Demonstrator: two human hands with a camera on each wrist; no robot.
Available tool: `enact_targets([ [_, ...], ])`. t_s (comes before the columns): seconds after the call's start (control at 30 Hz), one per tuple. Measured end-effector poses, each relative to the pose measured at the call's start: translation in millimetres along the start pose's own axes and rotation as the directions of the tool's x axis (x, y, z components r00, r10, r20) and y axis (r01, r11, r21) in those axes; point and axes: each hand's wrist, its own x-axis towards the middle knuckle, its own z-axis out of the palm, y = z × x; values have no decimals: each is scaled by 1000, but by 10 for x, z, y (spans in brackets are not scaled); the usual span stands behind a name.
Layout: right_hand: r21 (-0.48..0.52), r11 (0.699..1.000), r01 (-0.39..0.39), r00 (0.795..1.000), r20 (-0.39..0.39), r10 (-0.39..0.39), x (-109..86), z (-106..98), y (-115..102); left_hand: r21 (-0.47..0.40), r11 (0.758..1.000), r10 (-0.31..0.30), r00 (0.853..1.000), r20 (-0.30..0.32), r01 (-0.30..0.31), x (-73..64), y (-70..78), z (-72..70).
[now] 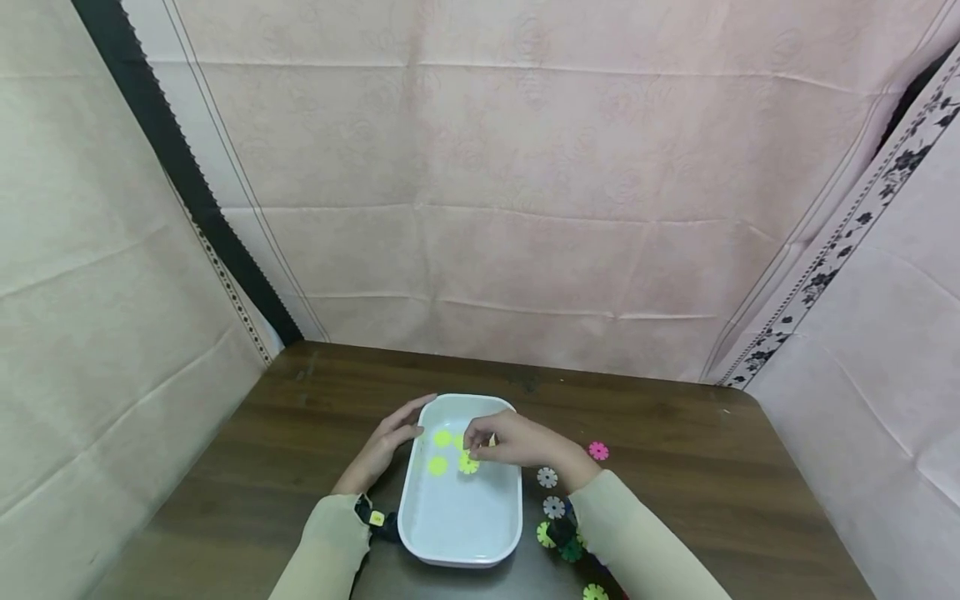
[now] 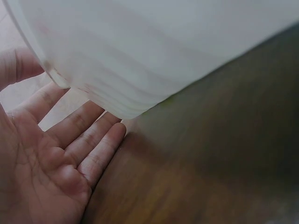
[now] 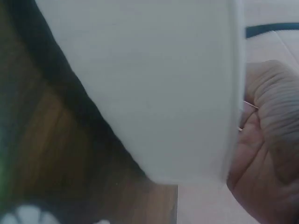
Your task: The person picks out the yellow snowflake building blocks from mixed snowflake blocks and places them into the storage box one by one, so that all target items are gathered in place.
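Note:
A white rectangular tray [image 1: 457,533] stands on the table, with several plain yellow round pieces [image 1: 438,466] lying in its far left part. My left hand [image 1: 381,450] rests against the tray's far left side, its fingers fairly straight along the outer wall and the thumb at the rim, as the left wrist view also shows. Over the tray, my right hand [image 1: 506,439] has its fingertips pinching a yellow notched flower-shaped disc [image 1: 468,463]. In the right wrist view the tray's wall [image 3: 154,93] hides the fingertips and that disc.
Right of the tray, several notched discs lie on the brown wooden table [image 1: 690,483]: a pink one [image 1: 598,451], a white one [image 1: 547,477] and a yellow-green one [image 1: 595,592] among them. My right forearm partly covers this group. Pale cloth [image 1: 525,208] hangs around the table.

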Motion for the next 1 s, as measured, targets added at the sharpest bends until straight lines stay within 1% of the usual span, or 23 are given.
enact_targets([
  [0.13,-58,998,-18,998,66,22,119,27,-3,1,1000,-1,1000,5,1,5,-8,-5],
  [0.33,-105,994,-38,994,98,48,209,63,-6,-5,1000,6,1000,10,-6,15,-13,-8],
  [0.63,-117,991,-57,993,92,68,229,79,3,-2,1000,-3,1000,3,3,16,-27,-6],
  [0.77,-120,991,-55,994,83,65,221,76,0,0,1000,-4,1000,0,4,15,-20,-5],
  [1.0,-89,995,-39,997,65,45,207,75,-16,-2,1000,-6,1000,2,6,9,-13,-6],
])
